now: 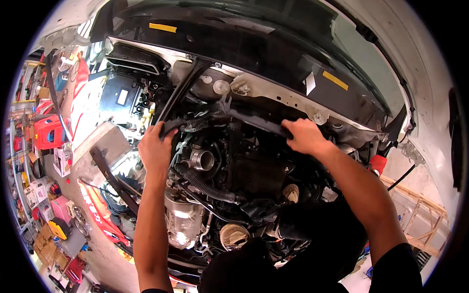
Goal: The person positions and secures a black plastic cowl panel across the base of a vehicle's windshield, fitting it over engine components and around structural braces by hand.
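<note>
A long black plastic strip [254, 120] spans the back of the engine bay, with a forked upright tab near its middle. Its exact kind I cannot tell. Its right end is in my right hand [307, 136], fingers closed around it. My left hand [156, 149] is wrapped round the strip's left end, beside a slanting black bar [180, 92]. Below the strip, between my arms, lie the dark engine [256, 171], a round metal throttle opening [202, 159] and a ribbed black hose [207, 188].
The windshield [220, 34], with yellow tape strips, is beyond the pale body panel [278, 95]. A bright-lit dark box [121, 93] sits left in the bay. Cloth-stuffed openings [234, 237] are nearer me. Shelves [19, 161] and a red case [49, 132] stand left, a wooden frame [420, 215] right.
</note>
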`<state>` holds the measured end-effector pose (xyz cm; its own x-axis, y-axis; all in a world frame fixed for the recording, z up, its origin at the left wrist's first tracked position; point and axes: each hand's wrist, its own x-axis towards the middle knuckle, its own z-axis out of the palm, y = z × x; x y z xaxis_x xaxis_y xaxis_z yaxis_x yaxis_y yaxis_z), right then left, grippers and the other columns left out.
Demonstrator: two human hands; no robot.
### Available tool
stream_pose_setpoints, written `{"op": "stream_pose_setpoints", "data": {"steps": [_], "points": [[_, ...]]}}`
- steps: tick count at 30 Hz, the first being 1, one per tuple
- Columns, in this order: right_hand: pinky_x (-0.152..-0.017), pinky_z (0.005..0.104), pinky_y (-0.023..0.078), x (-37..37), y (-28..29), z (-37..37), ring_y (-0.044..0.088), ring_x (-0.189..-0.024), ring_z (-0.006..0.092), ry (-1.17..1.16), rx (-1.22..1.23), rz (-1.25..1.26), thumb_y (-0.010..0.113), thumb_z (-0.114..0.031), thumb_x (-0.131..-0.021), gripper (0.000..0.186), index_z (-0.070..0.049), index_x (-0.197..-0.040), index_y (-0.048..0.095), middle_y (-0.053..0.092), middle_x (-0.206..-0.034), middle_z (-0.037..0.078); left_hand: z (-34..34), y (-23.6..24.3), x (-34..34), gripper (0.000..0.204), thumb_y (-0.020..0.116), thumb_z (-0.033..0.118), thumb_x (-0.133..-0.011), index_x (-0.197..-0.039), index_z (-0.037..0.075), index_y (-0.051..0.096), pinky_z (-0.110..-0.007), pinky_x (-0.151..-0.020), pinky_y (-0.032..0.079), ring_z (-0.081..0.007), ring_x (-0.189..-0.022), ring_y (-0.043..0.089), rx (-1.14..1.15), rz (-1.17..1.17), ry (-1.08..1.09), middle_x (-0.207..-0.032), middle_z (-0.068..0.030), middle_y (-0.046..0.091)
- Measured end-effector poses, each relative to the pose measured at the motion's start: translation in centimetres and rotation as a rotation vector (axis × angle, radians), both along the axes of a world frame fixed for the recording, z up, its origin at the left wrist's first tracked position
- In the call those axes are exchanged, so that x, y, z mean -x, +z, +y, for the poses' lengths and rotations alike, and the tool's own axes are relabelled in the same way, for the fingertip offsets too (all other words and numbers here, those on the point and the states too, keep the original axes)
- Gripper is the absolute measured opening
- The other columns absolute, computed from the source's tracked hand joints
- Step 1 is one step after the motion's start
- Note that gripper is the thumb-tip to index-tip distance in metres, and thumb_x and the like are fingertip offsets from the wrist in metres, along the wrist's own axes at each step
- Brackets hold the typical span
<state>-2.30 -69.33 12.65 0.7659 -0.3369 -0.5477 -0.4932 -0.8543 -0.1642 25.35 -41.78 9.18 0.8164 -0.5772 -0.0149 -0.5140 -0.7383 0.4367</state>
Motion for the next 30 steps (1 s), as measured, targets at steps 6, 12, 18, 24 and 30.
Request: {"op": "stream_pose_setpoints", "data": {"steps": [6,12,18,24,30], "points": [[-0.081,0.0454,0.051,-2.3,0.2,-0.4,0.063,-0.096,0.0345,-0.083,-0.068,0.062,0.067,-0.014,-0.071,0.046,-0.011,-0.117,0.062,0.067,-0.097,0.016,-1.5,1.8,-0.8,0.04,0.072,0.04,-0.078,-0.106,0.011,0.07,-0.044,-0.076,0.049,-0.0346,-0.088,0.065,-0.187,0.059,0.066,-0.096,-0.0127,0.069],[-0.084,0.045,0.052,-1.0,0.5,0.3,0.063,-0.099,0.0348,-0.129,-0.033,0.031,0.067,-0.014,-0.072,0.049,-0.012,-0.12,0.061,0.067,-0.102,0.017,-2.0,2.4,-0.9,0.044,0.074,0.042,-0.076,-0.106,0.01,0.07,-0.045,-0.079,0.049,-0.037,-0.091,0.065,-0.206,0.119,0.054,-0.096,-0.0156,0.07],[-0.092,0.0455,0.049,4.3,3.7,0.0,0.06,-0.108,0.0361,-0.287,-0.11,0.162,0.067,-0.031,-0.084,0.057,-0.009,-0.134,0.049,0.062,-0.115,0.021,-0.3,0.4,-0.1,0.049,0.077,0.047,-0.071,-0.105,0.012,0.07,-0.044,-0.081,0.049,-0.0342,-0.094,0.065,-0.195,0.142,0.062,-0.098,-0.0124,0.07],[-0.107,0.0465,0.035,19.1,4.5,-0.5,0.039,-0.132,0.0376,-0.352,0.119,0.185,0.065,-0.051,-0.083,0.088,0.005,-0.142,0.03,0.039,-0.143,0.024,-0.7,1.7,-0.8,0.05,0.079,0.044,-0.07,-0.102,0.007,0.071,-0.043,-0.08,0.049,-0.0362,-0.09,0.066,-0.218,0.049,0.045,-0.093,-0.0157,0.07],[-0.085,0.0425,0.044,19.7,0.3,-1.4,0.062,-0.1,0.0274,-0.502,0.293,0.169,0.065,-0.041,-0.085,0.077,0.0,-0.141,0.032,0.064,-0.106,0.013,-1.0,1.7,-0.1,0.051,0.08,0.049,-0.069,-0.088,0.003,0.068,-0.045,-0.075,0.047,-0.0372,-0.084,0.065,-0.316,0.004,0.046,-0.084,-0.0155,0.069]]}}
